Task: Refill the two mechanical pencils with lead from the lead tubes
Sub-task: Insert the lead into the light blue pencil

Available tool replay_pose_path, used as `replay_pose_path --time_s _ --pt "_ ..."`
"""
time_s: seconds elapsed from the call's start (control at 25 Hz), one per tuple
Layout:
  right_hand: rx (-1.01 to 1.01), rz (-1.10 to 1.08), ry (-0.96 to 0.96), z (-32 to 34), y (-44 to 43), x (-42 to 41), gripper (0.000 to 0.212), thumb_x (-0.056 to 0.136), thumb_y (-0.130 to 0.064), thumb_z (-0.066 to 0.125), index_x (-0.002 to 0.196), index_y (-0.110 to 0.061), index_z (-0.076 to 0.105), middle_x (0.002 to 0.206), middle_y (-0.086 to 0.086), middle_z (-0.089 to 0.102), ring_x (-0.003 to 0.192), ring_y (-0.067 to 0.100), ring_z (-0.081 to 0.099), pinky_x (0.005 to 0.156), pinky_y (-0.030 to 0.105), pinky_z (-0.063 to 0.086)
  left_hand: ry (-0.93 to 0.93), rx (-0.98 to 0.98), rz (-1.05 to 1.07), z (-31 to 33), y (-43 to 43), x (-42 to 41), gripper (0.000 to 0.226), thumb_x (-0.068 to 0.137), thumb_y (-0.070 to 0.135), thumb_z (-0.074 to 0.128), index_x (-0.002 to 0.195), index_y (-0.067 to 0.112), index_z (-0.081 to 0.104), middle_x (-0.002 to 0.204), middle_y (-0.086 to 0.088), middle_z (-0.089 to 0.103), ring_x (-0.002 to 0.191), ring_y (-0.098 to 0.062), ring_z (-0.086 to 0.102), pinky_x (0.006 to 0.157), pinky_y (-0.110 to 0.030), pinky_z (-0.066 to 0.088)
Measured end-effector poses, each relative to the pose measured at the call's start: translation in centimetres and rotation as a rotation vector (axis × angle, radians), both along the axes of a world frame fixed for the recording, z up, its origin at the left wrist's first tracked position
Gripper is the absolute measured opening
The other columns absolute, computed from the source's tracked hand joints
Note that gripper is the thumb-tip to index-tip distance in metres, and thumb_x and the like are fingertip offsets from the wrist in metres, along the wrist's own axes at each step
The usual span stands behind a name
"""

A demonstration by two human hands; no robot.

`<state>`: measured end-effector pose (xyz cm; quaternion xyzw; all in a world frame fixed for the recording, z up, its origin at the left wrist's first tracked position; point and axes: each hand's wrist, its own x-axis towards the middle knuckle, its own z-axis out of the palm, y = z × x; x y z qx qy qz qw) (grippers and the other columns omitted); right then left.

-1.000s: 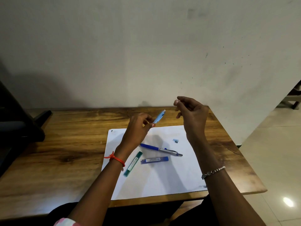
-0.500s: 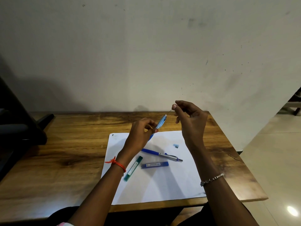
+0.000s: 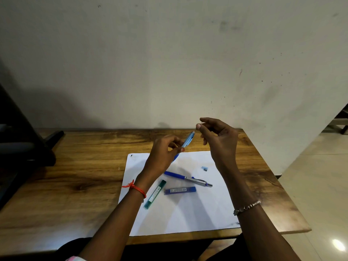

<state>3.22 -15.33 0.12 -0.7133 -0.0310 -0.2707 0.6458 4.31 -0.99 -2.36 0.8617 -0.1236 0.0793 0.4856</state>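
lead: thin stick (image 3: 195, 130), barely visible, seems to run from the right fingertips to the pencil's open top end; in the air above the far edge of the white paper sheet (image 3: 197, 213)
light blue mechanical pencil: (image 3: 188, 139) held above the sheet's far edge, tilted, open end up toward the right hand, lower end hidden in the left hand
left hand: (image 3: 163, 155) fingers curled round the lower barrel, grasping it
right hand: (image 3: 220, 142) thumb and forefinger pinch the lead near its top, a short bit poking above them
lead vs grip: lower end just below the pinch, at the barrel mouth; can't tell if it's in yet
step: feeding lead into the barrel
do it well: barrel steady, lead in line with the bore, light pinch, no side bend since lead likely snaps; let go once it slides
cap: (image 3: 204, 168) small, pale blue, on the sheet's far right part, refit afterwards
dark blue mechanical pencil: (image 3: 188, 178) flat on the sheet's middle, untouched
green lead tube: (image 3: 155, 194) on the sheet's left part
blue lead tube: (image 3: 179, 190) mid-sheet, just beside the green one
sheet: lies on the wooden table (image 3: 75, 166)
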Motion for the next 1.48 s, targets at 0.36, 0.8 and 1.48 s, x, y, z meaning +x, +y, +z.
replay_pose_path --time_s 0.36,0.8,1.48 --pt "-0.082 0.044 0.027 -0.2 -0.5 0.2 0.014 0.089 -0.021 0.059 0.094 -0.017 0.071 0.080 0.007 0.070 0.062 0.012 0.058 0.048 0.020 0.044 0.020 0.005 0.000 0.2 0.0 -0.1 0.020 0.081 0.010 0.065 0.099 0.001 0.064 0.102 -0.012 0.067 0.083 -0.007 0.054 0.056 -0.001 0.041" --pt "-0.668 0.021 0.867 -2.7 -3.9 0.9 0.024 0.065 -0.002 0.079 0.082 0.009 0.067 0.066 0.017 0.066 0.050 0.021 0.059 0.061 0.035 0.056 0.018 -0.041 -0.022 0.2 0.1 0.0 0.020 0.080 0.010 0.065 0.097 0.001 0.065 0.092 -0.002 0.062 0.069 0.004 0.052 0.056 -0.001 0.043" --pt "-0.788 -0.065 0.949 -3.7 -3.1 0.8 0.042 0.067 -0.018 0.081 0.070 -0.012 0.039 0.103 0.019 0.066 0.097 0.035 0.065 0.080 0.042 0.055 0.023 -0.049 -0.028 -0.1 0.1 0.1 0.020 0.080 0.010 0.066 0.098 0.000 0.065 0.098 -0.009 0.066 0.070 0.005 0.052 0.058 -0.005 0.045"
